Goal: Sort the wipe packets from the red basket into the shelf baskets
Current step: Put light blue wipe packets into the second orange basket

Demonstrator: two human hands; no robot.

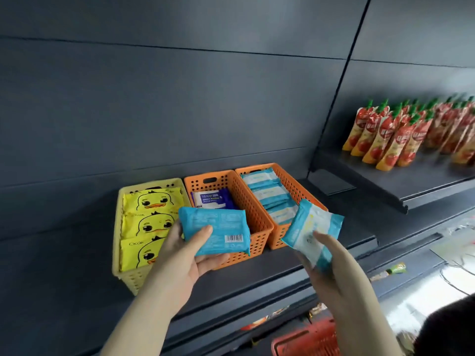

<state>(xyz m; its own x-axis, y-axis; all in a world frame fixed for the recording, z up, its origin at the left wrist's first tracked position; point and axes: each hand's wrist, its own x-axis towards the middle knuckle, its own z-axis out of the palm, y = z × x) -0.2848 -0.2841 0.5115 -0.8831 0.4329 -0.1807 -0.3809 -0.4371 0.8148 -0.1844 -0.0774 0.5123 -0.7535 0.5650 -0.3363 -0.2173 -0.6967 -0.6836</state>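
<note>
My left hand grips a light-blue wipe packet, barcode side up, in front of the middle orange basket. My right hand holds a blue-and-white wipe packet, tilted, just in front of the right orange basket, which holds several matching packets. The middle basket contains a dark-blue packet. A yellow basket at the left holds yellow duck packets. The red basket shows at the bottom edge, below the shelf.
The three baskets stand on a dark shelf against a dark back panel. To the right a higher shelf carries several red sauce pouches. Lower shelves with small items lie beneath. A dark-haired head shows at bottom right.
</note>
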